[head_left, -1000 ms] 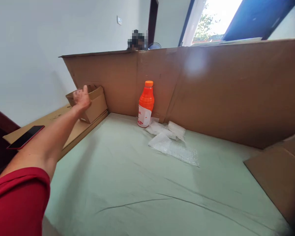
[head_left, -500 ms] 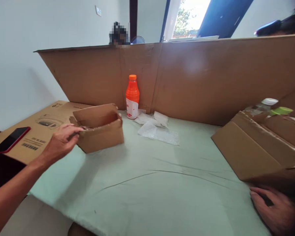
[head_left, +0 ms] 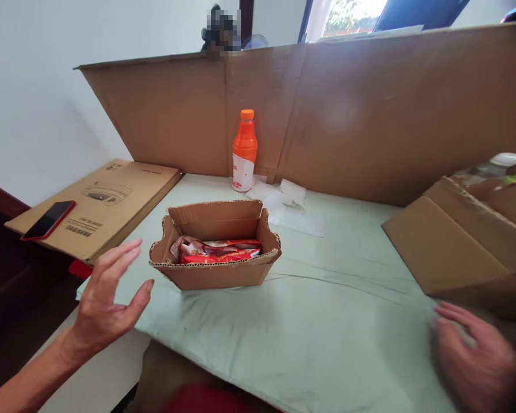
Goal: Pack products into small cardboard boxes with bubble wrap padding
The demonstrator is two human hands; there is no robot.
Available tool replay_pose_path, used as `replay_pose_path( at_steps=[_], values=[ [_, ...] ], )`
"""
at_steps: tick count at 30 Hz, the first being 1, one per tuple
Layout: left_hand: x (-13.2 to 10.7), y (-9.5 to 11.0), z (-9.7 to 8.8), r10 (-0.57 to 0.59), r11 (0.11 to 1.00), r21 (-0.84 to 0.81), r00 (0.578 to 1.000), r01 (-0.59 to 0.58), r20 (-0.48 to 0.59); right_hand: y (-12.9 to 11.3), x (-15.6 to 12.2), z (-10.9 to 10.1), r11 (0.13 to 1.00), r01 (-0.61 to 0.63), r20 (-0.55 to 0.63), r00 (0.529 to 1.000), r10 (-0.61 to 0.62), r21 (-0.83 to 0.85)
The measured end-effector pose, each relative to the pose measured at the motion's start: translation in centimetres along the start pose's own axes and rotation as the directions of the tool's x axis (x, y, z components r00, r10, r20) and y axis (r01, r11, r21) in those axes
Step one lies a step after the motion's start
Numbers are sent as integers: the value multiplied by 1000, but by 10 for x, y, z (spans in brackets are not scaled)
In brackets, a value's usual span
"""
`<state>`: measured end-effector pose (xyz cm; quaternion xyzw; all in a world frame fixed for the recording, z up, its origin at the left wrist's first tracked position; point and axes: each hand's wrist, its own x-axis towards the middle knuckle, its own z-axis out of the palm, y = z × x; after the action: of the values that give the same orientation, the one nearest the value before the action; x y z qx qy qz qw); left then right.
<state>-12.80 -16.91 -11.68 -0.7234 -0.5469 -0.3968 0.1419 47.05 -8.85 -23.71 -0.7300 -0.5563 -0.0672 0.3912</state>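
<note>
Left hand [head_left: 102, 314] spread, thumb apart from fingers, just beside a small open-topped cardboard box [head_left: 223, 276] with red plastic packets [head_left: 223, 252] inside, upright on a pale green cloth [head_left: 344, 332]. Right hand [head_left: 477, 355] blurred near a larger cardboard box [head_left: 449, 241]; grip impossible to tell. Behind, orange bottle [head_left: 245, 146] upright beside bubble wrap [head_left: 293, 194].

The small box [head_left: 223, 277] is matt, rough-edged cardboard, the red packaging [head_left: 219, 252] glossy plastic.
</note>
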Motion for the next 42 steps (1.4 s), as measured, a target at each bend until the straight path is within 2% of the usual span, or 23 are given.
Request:
replay_pose_path(
  at_steps=[1, 2, 3, 5, 7, 8, 9, 11, 14, 17, 19, 22, 23, 25, 27, 28, 31, 34, 38, 40, 42],
  values=[
    [-7, -6, 5, -113, 993, -35, 993, 114, 40, -23, -8, 1, 997, 27, 57, 998, -31, 72],
    [-14, -12, 12, -231, 967, -82, 967, 240, 106, -48, -17, 4, 988, 66, 158, 983, -89, 142],
    [-20, -17, 21, -338, 922, -132, 923, 363, 184, -75, -24, 9, 971, 96, 260, 953, -153, 221],
    [-32, -26, 42, -492, 790, -218, 804, 573, 332, -130, -36, 27, 910, 139, 395, 867, -302, 390],
    [-40, -30, 62, -570, 650, -265, 688, 712, 450, -178, -45, 51, 831, 160, 461, 769, -443, 533],
    [-42, -30, 71, -583, 597, -277, 645, 753, 495, -198, -49, 64, 791, 163, 472, 725, -501, 589],
    [-44, -29, 78, -586, 561, -284, 616, 777, 527, -214, -53, 76, 755, 163, 474, 690, -547, 635],
    [-44, -27, 89, -576, 541, -274, 588, 795, 567, -232, -63, 93, 708, 151, 460, 663, -590, 690],
    [-41, -23, 98, -562, 593, -233, 603, 771, 566, -228, -79, 97, 710, 125, 467, 671, -575, 693],
    [-32, -18, 108, -529, 671, -206, 654, 713, 540, -208, -92, 84, 761, 130, 498, 684, -533, 635],
    [-21, -14, 119, -496, 702, -217, 685, 678, 534, -200, -93, 76, 794, 123, 501, 716, -487, 596],
    [-5, -9, 139, -450, 710, -261, 707, 654, 545, -201, -79, 73, 813, 64, 504, 756, -418, 579],
    [-1, -9, 146, -451, 709, -261, 705, 655, 547, -203, -71, 75, 809, 33, 514, 757, -404, 588],
    [0, -9, 156, -486, 711, -221, 694, 667, 531, -206, -48, 82, 781, -26, 548, 726, -414, 624],
    [-5, -11, 163, -529, 729, -148, 687, 668, 498, -204, -17, 92, 778, -66, 595, 685, -420, 625],
    [-9, -12, 165, -543, 745, -109, 693, 658, 474, -203, 1, 98, 808, -70, 620, 681, -390, 585],
    [-23, -15, 169, -551, 786, -23, 717, 617, 427, -198, 56, 125, 925, -64, 646, 734, -210, 374],
    [-32, -19, 172, -550, 795, -6, 725, 607, 415, -204, 101, 163, 962, -64, 616, 779, -117, 264],
    [-41, -23, 177, -560, 792, -16, 737, 610, 379, -227, 124, 208, 980, -73, 608, 792, -57, 188],
    [-44, -24, 179, -566, 779, -28, 721, 627, 399, -232, 123, 217, 981, -77, 610, 791, -49, 179],
    [-45, -25, 179, -575, 770, -37, 718, 637, 392, -230, 122, 216, 980, -85, 605, 795, -42, 180]
  ],
)
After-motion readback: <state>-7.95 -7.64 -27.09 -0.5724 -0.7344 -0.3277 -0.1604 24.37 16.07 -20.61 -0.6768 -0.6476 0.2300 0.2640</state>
